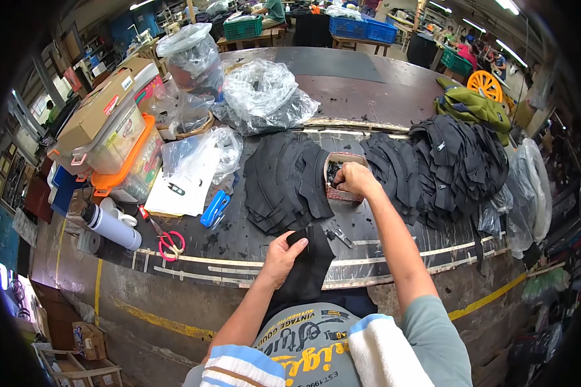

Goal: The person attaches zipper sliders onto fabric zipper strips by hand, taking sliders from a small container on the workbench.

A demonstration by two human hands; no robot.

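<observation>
My left hand [281,259] grips a black fabric piece [311,264] near the table's front edge, thumb on top. My right hand [354,178] reaches into a small patterned box [346,193] that holds small dark items. Its fingertips are bent together inside, and whatever they pinch is too small to make out. Left of the box lies a fanned stack of black fabric pieces [281,184]. Another black stack [394,174] sits right of it, beside a taller heap with zipper pulls [458,164]. Thread snips [342,238] lie just in front of the box.
Pink-handled scissors [172,246], a blue stapler [215,209], paper sheets [186,187] and a lavender bottle [113,227] lie at the left. Plastic bins [126,138] and clear bags [261,97] stand behind them. An olive bag [474,106] rests at the far right.
</observation>
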